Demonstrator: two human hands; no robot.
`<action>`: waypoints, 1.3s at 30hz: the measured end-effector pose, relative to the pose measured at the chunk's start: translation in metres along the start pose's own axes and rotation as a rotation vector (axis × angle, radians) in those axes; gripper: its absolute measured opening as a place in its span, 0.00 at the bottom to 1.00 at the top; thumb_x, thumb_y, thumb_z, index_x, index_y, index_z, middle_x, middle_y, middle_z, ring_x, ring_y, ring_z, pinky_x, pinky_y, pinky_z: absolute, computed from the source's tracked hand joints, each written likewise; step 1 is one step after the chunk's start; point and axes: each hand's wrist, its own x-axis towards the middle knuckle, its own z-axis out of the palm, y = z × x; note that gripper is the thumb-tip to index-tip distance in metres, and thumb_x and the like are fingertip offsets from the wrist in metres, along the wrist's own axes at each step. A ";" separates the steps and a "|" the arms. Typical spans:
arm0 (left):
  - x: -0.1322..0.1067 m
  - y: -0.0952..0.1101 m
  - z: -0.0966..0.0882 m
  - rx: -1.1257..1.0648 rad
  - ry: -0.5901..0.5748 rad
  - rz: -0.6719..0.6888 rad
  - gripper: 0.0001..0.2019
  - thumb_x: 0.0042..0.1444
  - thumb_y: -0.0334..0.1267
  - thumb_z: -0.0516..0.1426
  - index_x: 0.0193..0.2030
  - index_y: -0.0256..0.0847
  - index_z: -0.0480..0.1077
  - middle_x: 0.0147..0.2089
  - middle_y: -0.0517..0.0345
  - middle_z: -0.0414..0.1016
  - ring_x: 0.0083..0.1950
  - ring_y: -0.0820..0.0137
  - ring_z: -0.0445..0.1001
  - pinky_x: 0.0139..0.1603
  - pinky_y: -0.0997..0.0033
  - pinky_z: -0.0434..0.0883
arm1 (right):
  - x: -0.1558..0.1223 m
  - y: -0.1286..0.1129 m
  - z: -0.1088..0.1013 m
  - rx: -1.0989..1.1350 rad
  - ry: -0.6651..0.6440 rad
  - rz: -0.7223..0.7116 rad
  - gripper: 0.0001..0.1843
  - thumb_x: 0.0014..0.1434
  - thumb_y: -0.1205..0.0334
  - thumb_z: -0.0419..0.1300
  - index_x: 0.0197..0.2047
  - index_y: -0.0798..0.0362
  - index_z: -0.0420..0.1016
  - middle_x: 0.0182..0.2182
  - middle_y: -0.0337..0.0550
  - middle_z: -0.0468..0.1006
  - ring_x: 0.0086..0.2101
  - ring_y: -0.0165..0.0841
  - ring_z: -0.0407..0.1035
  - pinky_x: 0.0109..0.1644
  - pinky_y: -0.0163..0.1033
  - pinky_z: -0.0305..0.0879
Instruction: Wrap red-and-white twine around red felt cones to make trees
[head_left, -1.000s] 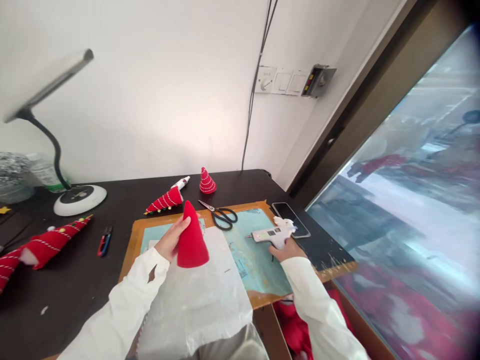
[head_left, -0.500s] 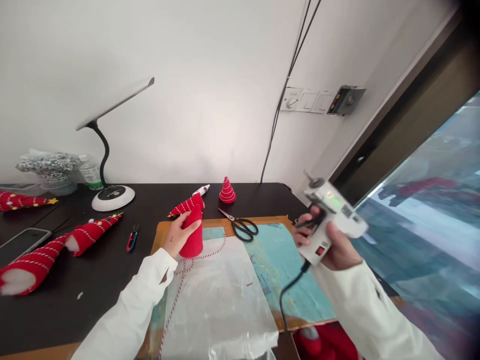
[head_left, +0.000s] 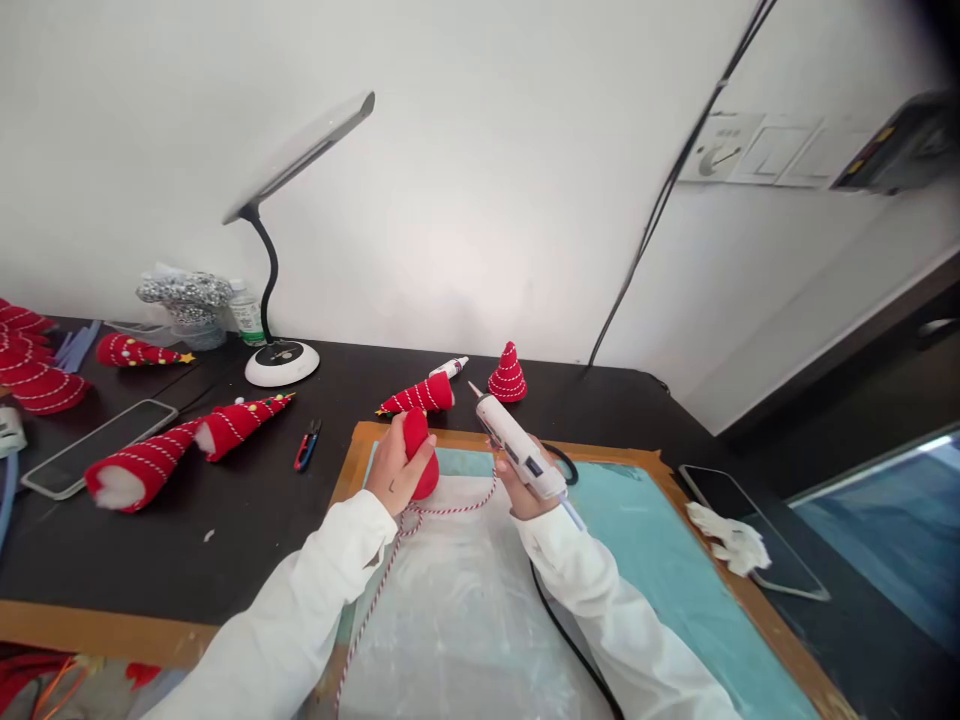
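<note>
The black table is edged in front with brown tape. On it, a tape-bordered blue board, cut off below, is partly covered by crinkled, translucent plastic. The white glue gun is gripped by the right hand's curled fingers, its handle largely hidden. Between the left hand's thumb and fingers, red felt is pinched, apart from the nozzle. Striped cord is trailed beneath.

glue gun: raised far right → near red felt cone | scissors: visible → out of sight
</note>
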 end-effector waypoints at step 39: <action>-0.004 0.000 0.004 0.383 0.073 0.331 0.15 0.65 0.44 0.45 0.54 0.40 0.61 0.49 0.49 0.67 0.50 0.61 0.66 0.52 0.60 0.63 | -0.001 -0.029 -0.007 -0.317 -0.229 -0.359 0.14 0.62 0.58 0.51 0.28 0.54 0.67 0.23 0.41 0.71 0.24 0.31 0.65 0.41 0.42 0.58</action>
